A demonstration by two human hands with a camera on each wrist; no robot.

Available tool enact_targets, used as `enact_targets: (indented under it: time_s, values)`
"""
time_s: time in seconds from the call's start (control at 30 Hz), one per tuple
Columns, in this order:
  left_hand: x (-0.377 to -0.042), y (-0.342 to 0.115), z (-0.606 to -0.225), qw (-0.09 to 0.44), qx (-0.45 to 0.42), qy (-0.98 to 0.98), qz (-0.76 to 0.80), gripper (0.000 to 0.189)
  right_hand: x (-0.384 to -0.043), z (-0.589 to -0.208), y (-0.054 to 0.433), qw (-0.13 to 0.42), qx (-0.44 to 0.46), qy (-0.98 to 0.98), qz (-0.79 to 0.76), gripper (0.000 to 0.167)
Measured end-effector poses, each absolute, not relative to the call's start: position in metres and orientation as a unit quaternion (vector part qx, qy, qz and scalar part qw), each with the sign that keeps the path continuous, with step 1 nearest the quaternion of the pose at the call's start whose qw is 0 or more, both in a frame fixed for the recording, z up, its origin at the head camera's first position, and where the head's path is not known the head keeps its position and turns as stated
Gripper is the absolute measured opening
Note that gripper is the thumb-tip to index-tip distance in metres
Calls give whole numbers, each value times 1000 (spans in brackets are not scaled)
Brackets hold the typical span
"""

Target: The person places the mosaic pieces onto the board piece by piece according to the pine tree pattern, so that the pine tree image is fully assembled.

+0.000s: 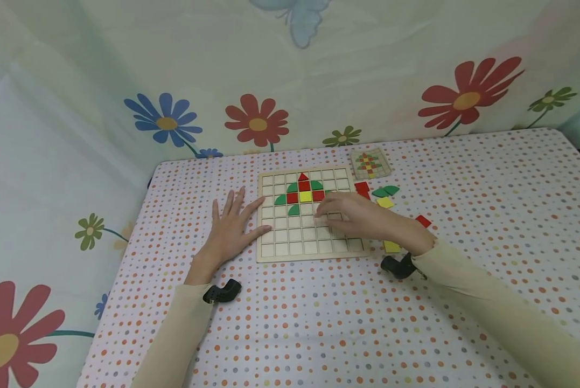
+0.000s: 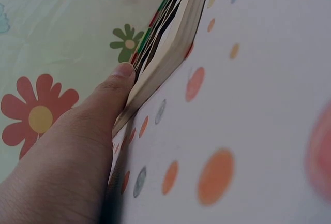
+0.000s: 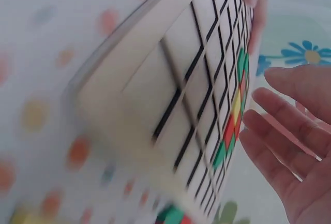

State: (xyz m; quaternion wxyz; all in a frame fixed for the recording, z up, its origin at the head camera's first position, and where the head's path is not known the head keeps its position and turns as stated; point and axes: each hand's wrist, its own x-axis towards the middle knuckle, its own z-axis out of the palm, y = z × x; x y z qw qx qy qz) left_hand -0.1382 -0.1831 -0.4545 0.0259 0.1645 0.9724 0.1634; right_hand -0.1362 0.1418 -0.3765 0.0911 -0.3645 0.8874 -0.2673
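Note:
A wooden grid board (image 1: pixel 281 250) lies on the dotted table, with red, green and yellow tiles set in its upper cells. At the top is a red triangle (image 1: pixel 303 177); a yellow square (image 1: pixel 306 196) sits between red squares, with green quarter-round tiles (image 1: pixel 293 209) around them. My left hand (image 1: pixel 229 231) is spread flat at the board's left edge, its thumb (image 2: pixel 123 71) touching the rim. Over the board's right half hovers my right hand (image 1: pixel 350 215), fingers loosely bent and apart; in the right wrist view nothing shows between its fingers (image 3: pixel 284 110).
A pattern card (image 1: pixel 370 164) showing a similar tile figure lies past the board's upper right corner. Loose red tiles (image 1: pixel 362 188), green leaf-shaped pieces (image 1: pixel 385 191) and yellow squares (image 1: pixel 391 247) lie along the right side. A flowered cloth (image 1: pixel 348 70) hangs behind the table.

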Motion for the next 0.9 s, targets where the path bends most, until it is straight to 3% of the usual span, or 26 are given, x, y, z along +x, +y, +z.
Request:
enact_targets:
  time_s: [0.33, 0.57, 0.9]
  values:
    - [-139, -185, -454, 20, 168, 972, 164, 79, -131, -363, 219, 87, -268, 929, -239, 17]
    - [-139, -184, -454, 29, 164, 972, 163, 80, -130, -370, 274, 126, -194, 952, -202, 23]
    - [-137, -184, -454, 20, 174, 971, 166, 82, -114, -386, 296, 99, -180, 958, -199, 30]
